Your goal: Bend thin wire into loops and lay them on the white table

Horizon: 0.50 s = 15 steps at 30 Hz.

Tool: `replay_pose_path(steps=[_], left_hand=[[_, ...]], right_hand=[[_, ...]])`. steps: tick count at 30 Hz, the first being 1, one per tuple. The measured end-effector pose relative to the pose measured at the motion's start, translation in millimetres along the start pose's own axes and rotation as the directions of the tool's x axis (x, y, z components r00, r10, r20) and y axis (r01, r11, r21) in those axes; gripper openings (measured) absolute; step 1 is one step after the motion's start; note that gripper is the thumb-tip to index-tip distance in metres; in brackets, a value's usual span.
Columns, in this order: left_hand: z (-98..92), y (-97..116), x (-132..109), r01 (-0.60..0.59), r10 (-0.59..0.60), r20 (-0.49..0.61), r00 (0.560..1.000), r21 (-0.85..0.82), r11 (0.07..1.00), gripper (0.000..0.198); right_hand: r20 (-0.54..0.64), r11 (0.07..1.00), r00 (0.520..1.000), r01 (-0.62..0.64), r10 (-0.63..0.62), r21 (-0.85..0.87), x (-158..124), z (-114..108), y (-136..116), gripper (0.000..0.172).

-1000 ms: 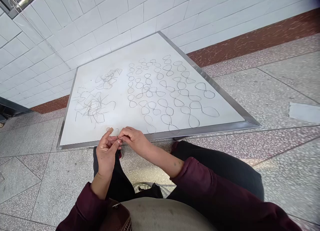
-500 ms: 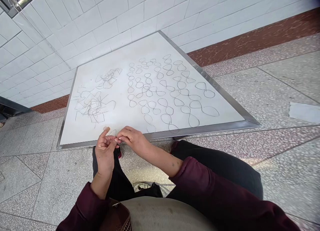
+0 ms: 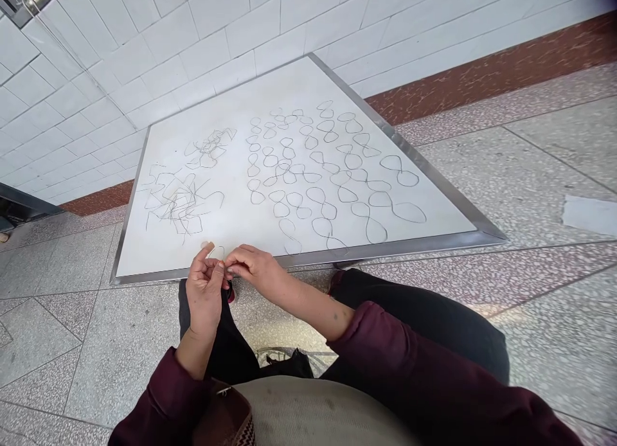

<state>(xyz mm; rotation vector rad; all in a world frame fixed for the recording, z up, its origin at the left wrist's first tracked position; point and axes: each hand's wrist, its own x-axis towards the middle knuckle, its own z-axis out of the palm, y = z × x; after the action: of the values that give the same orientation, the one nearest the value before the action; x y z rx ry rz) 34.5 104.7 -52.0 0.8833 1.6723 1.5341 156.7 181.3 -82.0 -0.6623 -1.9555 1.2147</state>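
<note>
My left hand (image 3: 206, 288) and my right hand (image 3: 255, 269) meet at the near edge of a white board (image 3: 231, 221). Both pinch a thin wire (image 3: 219, 250), part of which curves up above the fingers; its rest is hidden by them. The left thumb presses against the fingers while one left fingertip sticks up. On the board's right half lie several wires bent into figure-eight loops (image 3: 324, 208). To the left is a tangled heap of bent wire pieces (image 3: 180, 205), with a smaller heap (image 3: 212, 147) behind it.
A metal frame (image 3: 409, 243) edges the board. Behind it stands a white tiled wall (image 3: 216, 22) with a red-brown skirting strip (image 3: 434, 76). Below are my knees in dark trousers (image 3: 424, 311) on a speckled stone floor (image 3: 130, 349). A white sheet (image 3: 590, 214) lies on the floor at right.
My hands stay together at nearly the same spot, and the fingers have shifted slightly on the wire. The view has moved a little; the loops and heaps lie as before.
</note>
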Motion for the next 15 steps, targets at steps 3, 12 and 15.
replay_pose_path(steps=[3, 12, 15], left_hand=[[0.0, 2.1, 1.0, -0.012, 0.013, -0.007, 1.0, 0.057, 0.998, 0.047], [0.7, 1.6, 2.2, -0.025, 0.028, -0.027, 0.999, 0.129, 0.991, 0.044], [0.8, 0.0, 1.7, -0.032, 0.035, -0.025, 0.999, 0.121, 0.992, 0.046]], right_hand=[[-0.007, 1.0, 1.0, 0.009, -0.009, -0.007, -0.1, 2.9, -0.3, 0.016], [-0.031, 0.997, 0.999, -0.018, 0.016, -0.078, -1.8, 9.5, -0.1, 0.019], [0.0, 0.998, 1.0, -0.009, 0.009, -0.057, -1.6, 6.9, 0.1, 0.021]])
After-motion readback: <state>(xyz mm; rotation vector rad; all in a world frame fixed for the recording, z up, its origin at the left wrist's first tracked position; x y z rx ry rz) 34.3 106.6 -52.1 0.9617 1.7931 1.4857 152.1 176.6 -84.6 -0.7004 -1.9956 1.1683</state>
